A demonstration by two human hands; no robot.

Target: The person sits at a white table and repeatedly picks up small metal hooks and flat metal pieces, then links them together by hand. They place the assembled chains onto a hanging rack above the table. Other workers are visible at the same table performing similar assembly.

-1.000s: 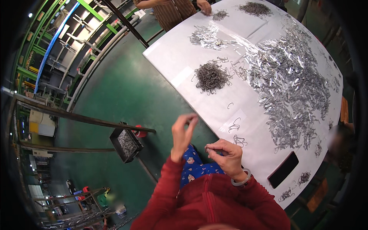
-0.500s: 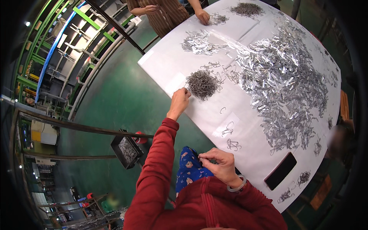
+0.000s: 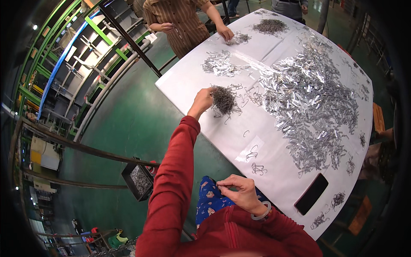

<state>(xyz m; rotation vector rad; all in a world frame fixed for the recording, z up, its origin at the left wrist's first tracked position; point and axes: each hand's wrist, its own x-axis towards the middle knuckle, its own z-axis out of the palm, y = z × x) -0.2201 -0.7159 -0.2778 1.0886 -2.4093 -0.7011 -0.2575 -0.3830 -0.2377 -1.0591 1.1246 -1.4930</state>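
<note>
The left hand (image 3: pixel 203 101) is stretched far out over the white table (image 3: pixel 184 85), its fingers bunched down into the near edge of a dark, tangled heap of wire hooks (image 3: pixel 223 100), gripping a pinch of them. That heap sits toward the left side of the table, just beside the big silver spread of flat metal pieces (image 3: pixel 308 103) that covers most of the middle and right. The red sleeve (image 3: pixel 171 180) runs in a long line from the lower edge up to that reaching hand. Down close to the body, the right hand (image 3: pixel 239 191) is held over the lap, thumb and forefinger pinched tight together on something too small to make out, with a pale bangle (image 3: pixel 262 213) on the wrist. A few loose hooks (image 3: pixel 255 160) lie scattered on the table between the two hands, and a dark phone (image 3: pixel 311 193) lies flat near the table's near edge. A dark bin (image 3: pixel 138 179) of small metal parts stands on the green floor left of the sleeve. At the far end, another person in a striped brown shirt (image 3: pixel 180 19) rests a hand (image 3: pixel 224 33) on a smaller grey pile (image 3: pixel 238 38).
</note>
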